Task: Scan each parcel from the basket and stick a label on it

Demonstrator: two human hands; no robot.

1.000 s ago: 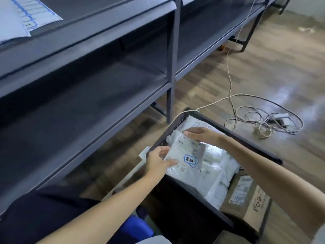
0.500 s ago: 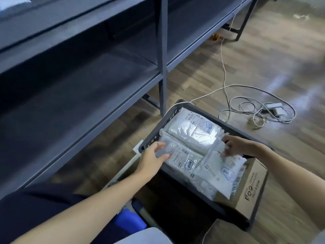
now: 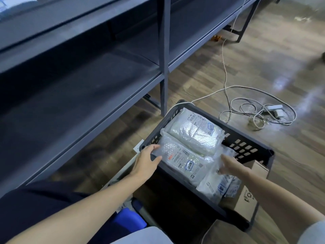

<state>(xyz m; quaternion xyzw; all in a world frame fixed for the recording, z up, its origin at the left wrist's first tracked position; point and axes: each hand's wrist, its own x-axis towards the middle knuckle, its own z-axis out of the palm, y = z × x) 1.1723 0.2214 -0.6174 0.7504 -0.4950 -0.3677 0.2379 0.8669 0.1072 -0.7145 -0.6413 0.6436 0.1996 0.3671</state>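
Observation:
A dark slatted basket (image 3: 246, 145) on the floor holds several white bubble-wrap parcels. One parcel (image 3: 193, 132) lies at the far end. A nearer parcel (image 3: 186, 162) with a barcode label lies across the middle. My left hand (image 3: 146, 161) grips its left end, thumb on top. My right hand (image 3: 230, 164) has its fingers at the parcel's right end, partly hidden under the wrap. A small flat parcel (image 3: 214, 187) lies at the near right edge of the basket, beside my right hand.
A grey metal shelf rack (image 3: 163, 67) stands left of the basket. A brown cardboard box (image 3: 246, 203) sits against the basket's right side. White cables and a power strip (image 3: 270, 110) lie on the wooden floor beyond. A blue object (image 3: 128, 219) sits near my legs.
My right hand let go of the small flat parcel, which now lies at the basket's near right edge, and moved left to the middle parcel. My left hand kept its grip.

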